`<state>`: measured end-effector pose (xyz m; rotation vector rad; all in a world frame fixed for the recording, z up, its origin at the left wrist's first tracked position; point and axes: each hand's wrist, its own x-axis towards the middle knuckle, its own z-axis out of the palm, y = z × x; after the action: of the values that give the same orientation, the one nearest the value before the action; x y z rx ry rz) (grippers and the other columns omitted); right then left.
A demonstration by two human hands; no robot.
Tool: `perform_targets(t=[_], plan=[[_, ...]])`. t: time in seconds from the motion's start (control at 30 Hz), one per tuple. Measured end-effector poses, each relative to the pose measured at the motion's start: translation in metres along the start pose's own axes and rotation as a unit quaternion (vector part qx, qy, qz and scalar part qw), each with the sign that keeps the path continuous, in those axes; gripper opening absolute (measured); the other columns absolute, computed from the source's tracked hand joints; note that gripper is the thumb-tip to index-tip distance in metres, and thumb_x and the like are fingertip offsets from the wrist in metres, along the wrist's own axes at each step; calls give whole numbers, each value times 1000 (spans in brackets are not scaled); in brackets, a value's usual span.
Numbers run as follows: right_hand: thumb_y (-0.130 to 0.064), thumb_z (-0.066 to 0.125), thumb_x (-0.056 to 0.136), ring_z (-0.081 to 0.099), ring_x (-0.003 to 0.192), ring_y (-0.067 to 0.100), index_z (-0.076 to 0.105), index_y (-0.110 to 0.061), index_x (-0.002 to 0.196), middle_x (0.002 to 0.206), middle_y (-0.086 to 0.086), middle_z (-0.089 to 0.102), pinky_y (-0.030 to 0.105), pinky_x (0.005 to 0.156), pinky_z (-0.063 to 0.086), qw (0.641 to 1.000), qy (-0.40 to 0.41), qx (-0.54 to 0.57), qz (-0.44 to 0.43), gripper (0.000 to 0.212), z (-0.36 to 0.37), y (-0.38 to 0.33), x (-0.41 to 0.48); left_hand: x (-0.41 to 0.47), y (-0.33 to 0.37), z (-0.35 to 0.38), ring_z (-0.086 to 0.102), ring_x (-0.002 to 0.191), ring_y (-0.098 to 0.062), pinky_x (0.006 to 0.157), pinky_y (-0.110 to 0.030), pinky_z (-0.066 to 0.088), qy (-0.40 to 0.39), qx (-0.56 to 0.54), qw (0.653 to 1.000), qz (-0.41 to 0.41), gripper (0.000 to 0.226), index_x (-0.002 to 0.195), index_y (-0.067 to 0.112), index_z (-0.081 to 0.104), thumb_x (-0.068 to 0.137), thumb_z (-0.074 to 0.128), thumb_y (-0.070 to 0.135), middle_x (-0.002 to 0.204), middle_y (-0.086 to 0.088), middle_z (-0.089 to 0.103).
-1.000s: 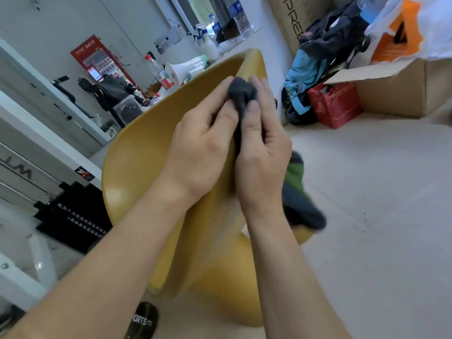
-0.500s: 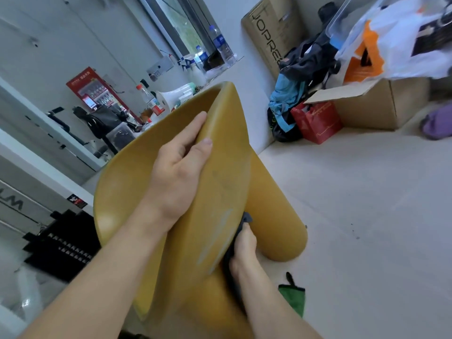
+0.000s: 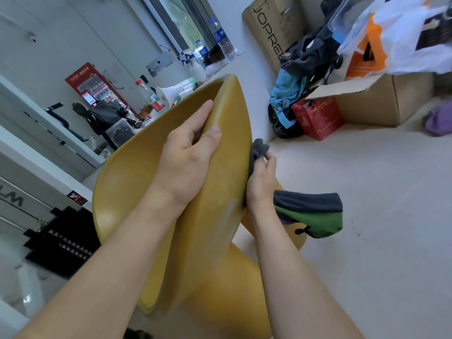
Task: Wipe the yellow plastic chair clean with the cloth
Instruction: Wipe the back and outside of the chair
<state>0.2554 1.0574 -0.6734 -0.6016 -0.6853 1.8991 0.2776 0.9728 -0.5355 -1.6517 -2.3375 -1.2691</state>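
At the far left stands a white cabinet point(image 3: 29, 167), with a black perforated panel point(image 3: 58, 238) leaning low against it, so that side is closed in. Behind, a counter point(image 3: 171, 99) carries a red-capped bottle point(image 3: 149, 96) and a white megaphone point(image 3: 171, 92), close behind the chair's upper rim.

The yellow plastic chair point(image 3: 137, 182) stands on the floor in the middle of the view, its curved shell tilted, the long axis running from its base near the bottom edge up toward the counter. Its thin rim points up and to the right.

The left hand point(image 3: 186, 157) grips that upper rim: the thumb lies on the near face and the fingers point(image 3: 203, 113) curl over the edge onto the far side. Just right of the rim, the right hand point(image 3: 261, 182) presses against the chair's side edge, its fingers pinching a bunched grey cloth point(image 3: 259, 149) against the plastic. The cloth's loose end, dark grey over green, hangs out to the right below the wrist, clear of the chair.

Right of the chair the pale floor point(image 3: 367, 216) lies open as far as the frame edge. Along the back wall sit a red paper bag point(image 3: 318, 118), an open cardboard box point(image 3: 381, 104) and a heap of dark and blue bags point(image 3: 293, 81), well apart from the chair.
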Motion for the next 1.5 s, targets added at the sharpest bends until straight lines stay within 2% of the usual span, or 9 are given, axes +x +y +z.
perform_targets(t=[0.17, 0.43, 0.63, 0.83, 0.93, 1.03, 1.13, 1.3, 1.5], plan=[[-76, 37, 74, 59, 115, 17, 54, -32, 128, 124, -6, 63, 48, 102, 46, 996, -21, 16, 86, 72, -13, 31, -19, 5, -4, 0, 39, 106, 30, 93, 1, 29, 4, 55, 998, 30, 45, 141, 27, 43, 96, 50, 30, 114, 44, 41], [-45, 39, 93, 38, 140, 14, 50, -24, 139, 147, 0, 47, 42, 116, 31, 961, -95, -19, -260, 52, 25, -57, -27, 36, 2, 24, 49, 125, -6, 108, -20, 35, 42, -48, 998, -2, 39, 137, 10, 49, 99, 41, 13, 137, -1, 54], [-40, 31, 102, 59, 112, 20, 61, -20, 124, 119, 2, 66, 42, 100, 47, 994, -15, -108, -12, 42, -14, 7, 11, 31, -4, 21, 43, 130, -5, 109, -20, 29, 48, 96, 993, 39, 41, 138, 21, 48, 97, 47, 20, 140, 10, 50], [-36, 40, 99, 48, 63, 22, 45, -15, 60, 64, 3, 52, 30, 58, 38, 910, -93, -403, 21, 44, -48, -16, 18, -28, 11, 41, 60, 84, -26, 69, -38, 50, 74, 314, 886, 332, 33, 90, 10, 72, 73, 44, 3, 92, -5, 66], [-27, 48, 95, 45, 61, 22, 46, -11, 59, 61, 10, 46, 36, 59, 41, 916, -122, -381, -28, 39, -40, -79, 22, -78, -6, 71, 53, 69, -13, 60, -32, 46, 82, 193, 956, 206, 17, 83, 22, 60, 78, 48, 11, 80, 13, 56], [-14, 50, 91, 56, 73, 29, 59, -9, 68, 73, 18, 55, 54, 78, 54, 944, -166, -284, -1, 25, -29, -129, 25, -86, -31, 110, 54, 101, -11, 84, -33, 48, 50, 60, 992, -101, 33, 114, 34, 45, 85, 61, 34, 108, 22, 48], [-7, 49, 95, 59, 85, 29, 64, 4, 99, 91, 20, 61, 45, 84, 52, 939, -189, -289, 1, 19, -18, -155, 19, -66, -41, 146, 44, 127, -11, 102, -34, 41, -30, -134, 965, -225, 73, 138, 32, 31, 77, 70, 43, 136, 12, 45], [-23, 45, 99, 60, 93, 28, 61, 2, 116, 105, 22, 64, 39, 78, 54, 815, -145, -556, -74, 35, -32, -177, 20, -52, -25, 161, 67, 95, -21, 80, -32, 53, -62, -312, 917, -242, 9, 91, 16, 66, 87, 66, 24, 94, -2, 74], [-70, 23, 92, 46, 129, 31, 42, -8, 142, 139, 19, 50, 36, 95, 37, 716, -109, -689, -4, 82, -124, -185, -1, -69, -16, 169, 72, 83, -22, 77, -34, 55, -43, -506, 804, -309, 16, 92, 7, 71, 90, 61, 19, 88, -11, 75]])
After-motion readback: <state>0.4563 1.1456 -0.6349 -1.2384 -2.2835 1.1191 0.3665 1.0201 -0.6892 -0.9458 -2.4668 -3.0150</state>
